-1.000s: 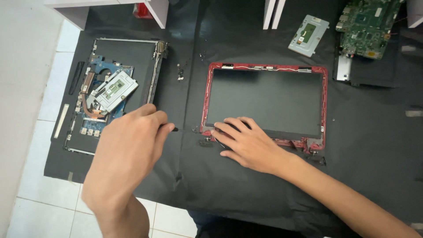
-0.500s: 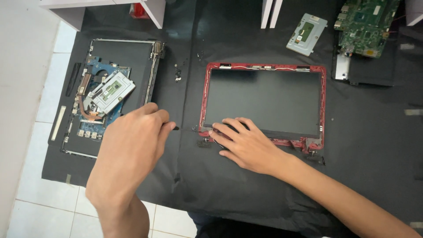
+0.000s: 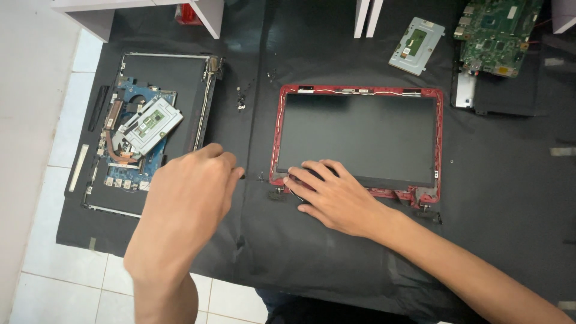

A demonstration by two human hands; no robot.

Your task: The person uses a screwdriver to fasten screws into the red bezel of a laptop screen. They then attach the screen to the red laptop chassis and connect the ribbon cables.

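On the black mat (image 3: 336, 258), two hands: right hand (image 3: 336, 195) flat, fingers spread, on one red-framed screen (image 3: 359, 141); left hand (image 3: 189, 192) curled shut.

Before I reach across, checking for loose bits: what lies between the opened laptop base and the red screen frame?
Head view: small screws on black mat.

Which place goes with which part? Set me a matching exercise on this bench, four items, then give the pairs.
Things:
1. red-framed screen panel
2. opened laptop base
3. green circuit board
4. small grey drive caddy

Places:
A. far left of the black mat
B. top right corner
C. centre, under the right hand's fingertips
D. just above the screen panel's top right, left of the board

Pairs: 1-C, 2-A, 3-B, 4-D
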